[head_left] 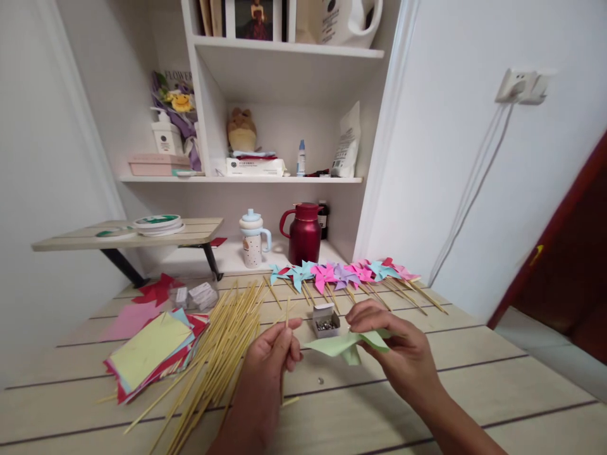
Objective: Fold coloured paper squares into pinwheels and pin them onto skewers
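My left hand (272,354) is closed around a thin wooden stick (287,309), which points up between thumb and fingers. Opposite it, my right hand (396,344) pinches a pale green paper pinwheel (348,344) whose folded blades spread toward the left. The stick and the pinwheel are apart. Between the hands, a little farther back, stands a small open box (326,322) of metal thumbtacks. One loose thumbtack (320,380) lies on the table below the pinwheel.
Left of my hands lie a heap of wooden sticks (222,354) and a stack of coloured paper (147,354). Several finished pinwheels (334,276) line the back. Behind them stand a red jug (304,237) and a cup (253,243). A small raised stand (199,230) is at back left.
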Demonstrator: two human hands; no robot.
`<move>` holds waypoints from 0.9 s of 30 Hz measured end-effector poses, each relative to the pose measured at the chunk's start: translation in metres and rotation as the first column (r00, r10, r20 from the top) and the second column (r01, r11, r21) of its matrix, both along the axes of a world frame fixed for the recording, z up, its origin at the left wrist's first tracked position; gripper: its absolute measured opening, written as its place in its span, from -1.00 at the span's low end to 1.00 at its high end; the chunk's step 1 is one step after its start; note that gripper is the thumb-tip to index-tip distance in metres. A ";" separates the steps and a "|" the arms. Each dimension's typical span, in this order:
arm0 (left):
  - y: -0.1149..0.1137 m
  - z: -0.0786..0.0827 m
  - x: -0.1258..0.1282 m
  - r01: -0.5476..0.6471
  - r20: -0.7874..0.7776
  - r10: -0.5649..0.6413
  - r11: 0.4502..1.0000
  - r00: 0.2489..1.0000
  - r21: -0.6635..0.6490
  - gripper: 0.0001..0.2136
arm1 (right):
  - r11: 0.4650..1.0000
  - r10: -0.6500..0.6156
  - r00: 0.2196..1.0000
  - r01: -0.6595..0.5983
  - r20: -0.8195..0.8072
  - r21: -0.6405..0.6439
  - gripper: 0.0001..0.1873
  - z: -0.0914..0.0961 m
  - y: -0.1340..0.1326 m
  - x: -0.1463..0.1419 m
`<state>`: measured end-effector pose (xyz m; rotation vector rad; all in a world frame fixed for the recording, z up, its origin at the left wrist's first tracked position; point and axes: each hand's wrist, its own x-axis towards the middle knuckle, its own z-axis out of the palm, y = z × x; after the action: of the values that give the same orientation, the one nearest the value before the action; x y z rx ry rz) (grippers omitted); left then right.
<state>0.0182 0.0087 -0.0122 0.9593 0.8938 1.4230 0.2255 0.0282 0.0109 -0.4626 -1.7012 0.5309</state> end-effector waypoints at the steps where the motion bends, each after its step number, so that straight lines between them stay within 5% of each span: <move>1: 0.001 0.000 0.000 -0.020 -0.031 0.020 1.000 0.999 0.008 -0.61 | 1.000 0.005 1.000 -0.005 0.006 0.004 -0.83 0.001 -0.001 -0.001; 10: -0.005 0.000 0.010 -0.065 -0.346 0.080 0.996 0.935 0.053 -0.74 | 0.998 0.018 0.999 -0.020 0.029 0.053 -0.76 0.006 -0.008 -0.008; 21: -0.014 0.004 0.017 -0.030 -0.334 0.050 0.997 0.941 0.065 -0.70 | 0.985 -0.009 0.998 -0.002 0.066 0.171 -0.71 0.012 -0.018 -0.012; 27: -0.020 0.010 0.014 0.098 -0.399 -0.047 0.989 0.916 0.108 -0.68 | 0.984 -0.017 0.996 0.001 0.088 0.180 -0.69 0.012 -0.017 -0.010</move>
<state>0.0318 -0.0110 -0.0024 1.3963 1.0593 1.2521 0.2153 0.0111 0.0229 -0.3679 -1.8132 0.3496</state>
